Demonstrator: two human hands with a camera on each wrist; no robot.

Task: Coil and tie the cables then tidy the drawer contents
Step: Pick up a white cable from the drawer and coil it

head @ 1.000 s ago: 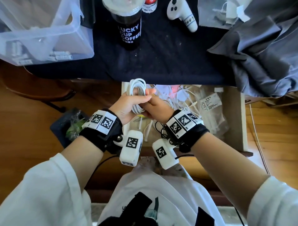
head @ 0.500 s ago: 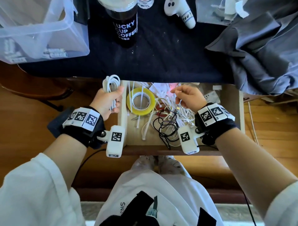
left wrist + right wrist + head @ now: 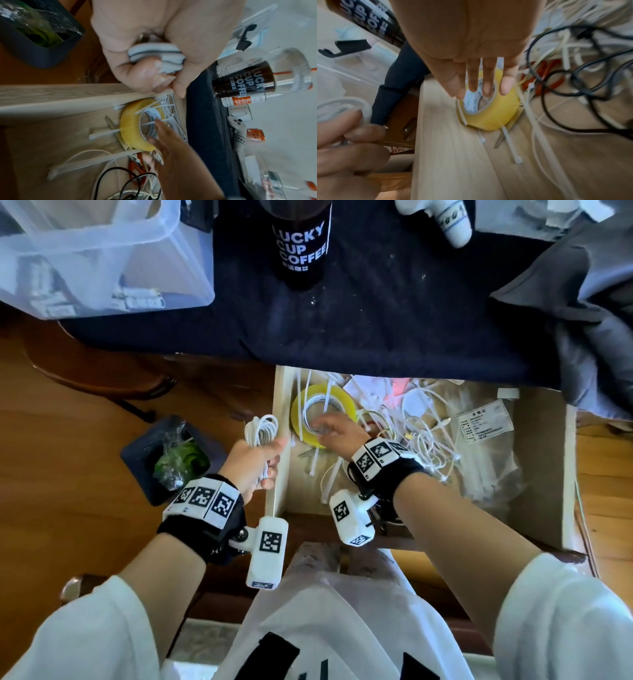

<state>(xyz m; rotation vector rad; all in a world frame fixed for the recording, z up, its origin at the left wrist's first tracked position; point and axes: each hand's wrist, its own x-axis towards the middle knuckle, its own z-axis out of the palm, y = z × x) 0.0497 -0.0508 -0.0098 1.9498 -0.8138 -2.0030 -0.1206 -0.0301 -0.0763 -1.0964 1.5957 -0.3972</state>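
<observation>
The open drawer (image 3: pixel 541 460) juts out from under the front edge of the desk (image 3: pixel 394 313). A roll of tape (image 3: pixel 346 409) lies in its far left corner, cable ties (image 3: pixel 310 402) across and beside it. Loose cables (image 3: pixel 424 436) fill the middle, and a bag (image 3: pixel 486 460) lies toward the right wall. The left hand (image 3: pixel 257 463) holds a coiled cable (image 3: pixel 262 431) just outside the drawer's left wall; the right hand (image 3: pixel 337 436) reaches over the tape. On the desk, a bin (image 3: pixel 102 254) sits at the left, a cup (image 3: pixel 301 244) beside it. A small container (image 3: pixel 150 467) sits on the floor to the drawer's left.
</observation>
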